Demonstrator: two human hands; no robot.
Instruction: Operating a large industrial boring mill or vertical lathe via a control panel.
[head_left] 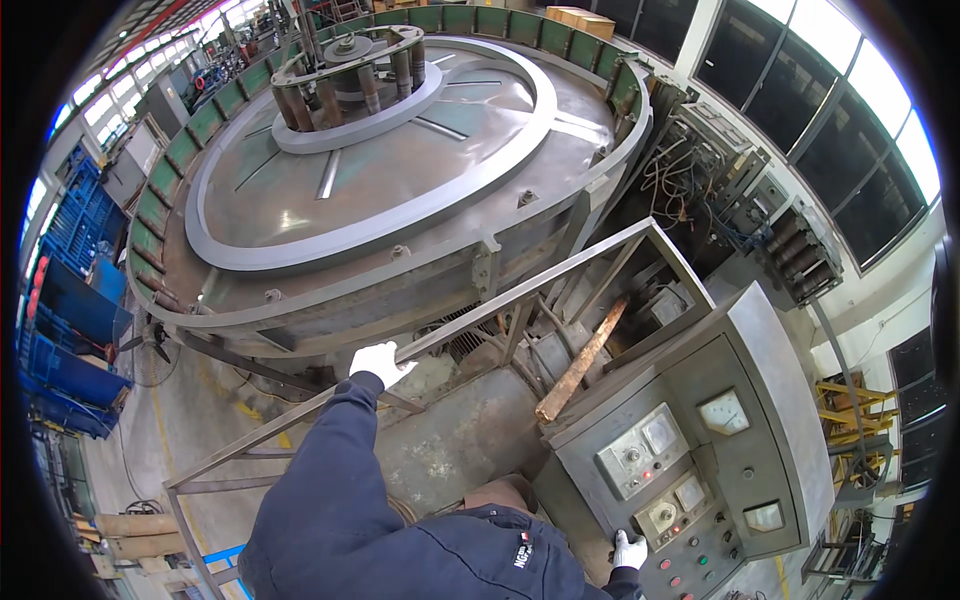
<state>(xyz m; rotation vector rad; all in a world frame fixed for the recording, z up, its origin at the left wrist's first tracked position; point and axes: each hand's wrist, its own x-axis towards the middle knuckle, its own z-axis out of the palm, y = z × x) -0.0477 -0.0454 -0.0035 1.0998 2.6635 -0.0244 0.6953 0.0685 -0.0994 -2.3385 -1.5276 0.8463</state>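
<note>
The left hand (pixel 380 366), in a white glove, is on the top bar of the metal rail (pixel 540 283), in front of the person and a bit to the left. The bar comes out between the thumb and the fingers, so the hand looks wrapped around it, but I can't tell how tight. The right hand (pixel 628 550), in a white glove too, is low down at the near left edge of the big gray control box (pixel 690 370). Its fingers look bent, but I can't tell if they pinch the edge or just rest there. The rail looks hard and stiff, and too heavy to lift. The top bar, away from the corners, seems the best place to hold, though a glove might slide a little on smooth metal. The control box looks heavy and strong too, but the windows on its dials (pixel 723 411) may break, so the plain edge looks like a safer place to hold. The green button (pixel 703 561) and the red button (pixel 674 581) look easy to bump. A rough wooden board (pixel 585 360) leans near the box. Past the rail is a huge round metal plate (pixel 350 215) with a gray ring (pixel 545 110) lying flat on it.
</note>
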